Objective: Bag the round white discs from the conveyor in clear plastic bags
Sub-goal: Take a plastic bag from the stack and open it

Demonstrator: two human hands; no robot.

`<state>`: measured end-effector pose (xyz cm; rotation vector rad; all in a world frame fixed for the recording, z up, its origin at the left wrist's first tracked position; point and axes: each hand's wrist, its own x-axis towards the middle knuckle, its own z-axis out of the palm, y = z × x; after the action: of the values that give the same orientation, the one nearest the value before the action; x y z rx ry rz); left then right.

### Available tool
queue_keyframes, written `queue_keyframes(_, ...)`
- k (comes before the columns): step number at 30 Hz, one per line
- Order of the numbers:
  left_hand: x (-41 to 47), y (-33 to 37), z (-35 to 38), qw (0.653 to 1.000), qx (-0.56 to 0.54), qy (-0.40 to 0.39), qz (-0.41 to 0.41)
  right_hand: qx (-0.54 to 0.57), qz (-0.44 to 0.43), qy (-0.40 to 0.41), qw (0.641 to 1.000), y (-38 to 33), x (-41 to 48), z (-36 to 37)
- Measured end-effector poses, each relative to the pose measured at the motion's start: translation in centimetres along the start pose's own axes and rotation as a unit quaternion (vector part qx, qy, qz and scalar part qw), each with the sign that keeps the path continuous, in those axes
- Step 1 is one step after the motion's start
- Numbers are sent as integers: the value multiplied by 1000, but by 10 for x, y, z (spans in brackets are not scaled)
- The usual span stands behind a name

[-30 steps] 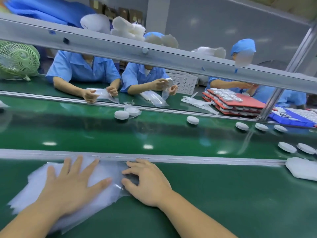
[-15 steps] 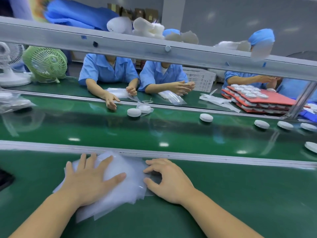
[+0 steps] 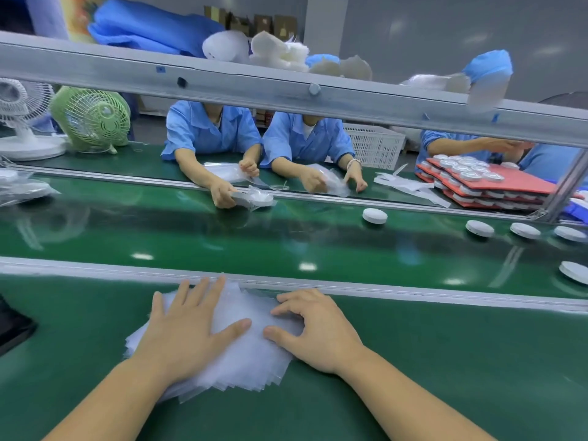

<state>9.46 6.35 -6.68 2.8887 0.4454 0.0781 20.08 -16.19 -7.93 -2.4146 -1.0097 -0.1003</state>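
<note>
A stack of clear plastic bags [image 3: 241,361] lies on the near green table, just in front of the conveyor rail. My left hand [image 3: 187,332] lies flat on the stack with fingers spread. My right hand [image 3: 318,329] rests on the stack's right edge, its fingertips bent onto the top bag. Round white discs sit on the green conveyor belt [image 3: 191,237]: one [image 3: 374,215] mid-belt, several more [image 3: 479,228] toward the right edge, and one [image 3: 574,271] nearer me at far right.
A metal rail [image 3: 95,270] divides my table from the belt. An overhead metal beam [image 3: 254,90] crosses the view. Workers in blue sit across [image 3: 210,132], handling bags. Red trays of discs [image 3: 483,183] stand far right, fans [image 3: 92,119] far left, a dark object [image 3: 12,329] at my left.
The view has shifted left, so the discs sit further right. Both hands stay on the bag stack, the right hand's fingers now further onto the top bag. A worker opposite picked up a disc.
</note>
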Motion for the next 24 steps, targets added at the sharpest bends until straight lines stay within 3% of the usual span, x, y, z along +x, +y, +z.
queue_keyframes(3, -2, 6, -7, 996, 16, 59, 71, 7, 1, 8, 1000, 1, 1, 0)
queue_keyframes(6, -9, 15, -3, 989, 24, -15, 144, 46, 18, 26, 998, 3, 1, -1)
queue_keyframes(11, -10, 23, -2, 990, -3, -68, 121, 100, -14, 15, 995, 0, -2, -5)
queue_keyframes(13, -4, 29, -7, 992, 9, -53, 113, 179, 10, 65, 982, -1, 0, -9)
queue_keyframes(15, 3, 44, -10, 988, 74, -8, 138, 312, 91, 123, 938, 3, 4, -16)
queue_keyframes(17, 10, 67, -12, 981, 92, 31, 168, 441, 157, 163, 868, 11, 7, -20)
queue_keyframes(20, 25, 93, -12, 985, 69, 15, 157, 569, 202, 209, 769, 16, 10, -26)
queue_keyframes(22, 33, 100, -5, 987, 53, 23, 151, 589, 202, 220, 751, 14, 11, -28)
queue_keyframes(24, 32, 100, 5, 985, 18, 60, 163, 580, 193, 217, 762, 12, 10, -27)
